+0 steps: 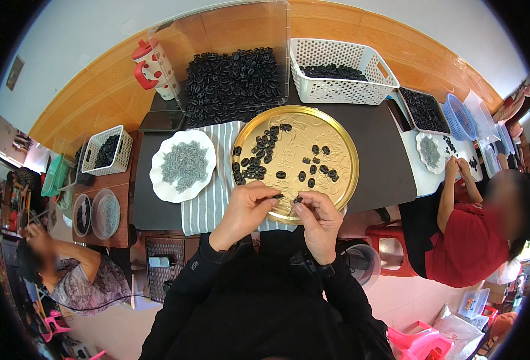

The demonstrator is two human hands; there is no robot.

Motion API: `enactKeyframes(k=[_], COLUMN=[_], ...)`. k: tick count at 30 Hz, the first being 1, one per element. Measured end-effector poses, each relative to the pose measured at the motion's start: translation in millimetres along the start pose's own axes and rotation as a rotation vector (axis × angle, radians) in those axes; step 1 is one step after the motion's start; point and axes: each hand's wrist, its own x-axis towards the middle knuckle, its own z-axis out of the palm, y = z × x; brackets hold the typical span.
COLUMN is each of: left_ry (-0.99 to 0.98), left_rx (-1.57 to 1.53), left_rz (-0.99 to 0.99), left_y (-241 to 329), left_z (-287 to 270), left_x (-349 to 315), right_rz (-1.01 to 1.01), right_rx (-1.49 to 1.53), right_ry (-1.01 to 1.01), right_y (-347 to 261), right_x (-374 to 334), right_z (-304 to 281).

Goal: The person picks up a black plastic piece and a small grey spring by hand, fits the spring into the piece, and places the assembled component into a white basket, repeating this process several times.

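My left hand (pixel 245 213) pinches a small black plastic piece (pixel 278 196) between thumb and fingertips, over the near edge of a round golden tray (pixel 298 144). Close beside it, my right hand (pixel 320 221) grips another small black piece (pixel 298 199) in its fingertips; the other fingers are curled. Fine details of both pieces are too small to make out. On the tray, oval black pieces with two holes (pixel 256 161) lie crowded at the left, with several more (pixel 324 169) scattered at the right. Left of the tray, a white scalloped plate (pixel 158 179) bears a heap of slim grey pieces (pixel 184 165).
A clear bin (pixel 241 33) of black pieces and a white perforated basket (pixel 337 93) stand behind the tray. A striped cloth (pixel 199 219) lies under it. At left are a spotted tumbler (pixel 162 75) and a seated person (pixel 82 273); another person (pixel 466 240) works at right.
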Motion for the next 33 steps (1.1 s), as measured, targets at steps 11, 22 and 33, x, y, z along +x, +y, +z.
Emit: enactKeyframes(k=[11, 22, 33], left_ry=[0.038, 0.078, 0.069], left_rx=[-0.676, -0.849, -0.968], left_rz=[-0.149, -0.196, -0.254], left_y=[-10.7, -18.0, -19.7], left_z=[4.8, -3.0, -6.4], left_x=[-18.0, -25.0, -29.5], right_rz=[-0.043, -0.07, -0.168], right_rx=[-0.094, -0.161, -0.301], right_ry=[-0.014, -0.04, -0.112], right_y=[5.9, 3.4, 6.1], right_x=[-3.8, -12.4, -14.4], right_z=[20.2, 29.0, 29.2])
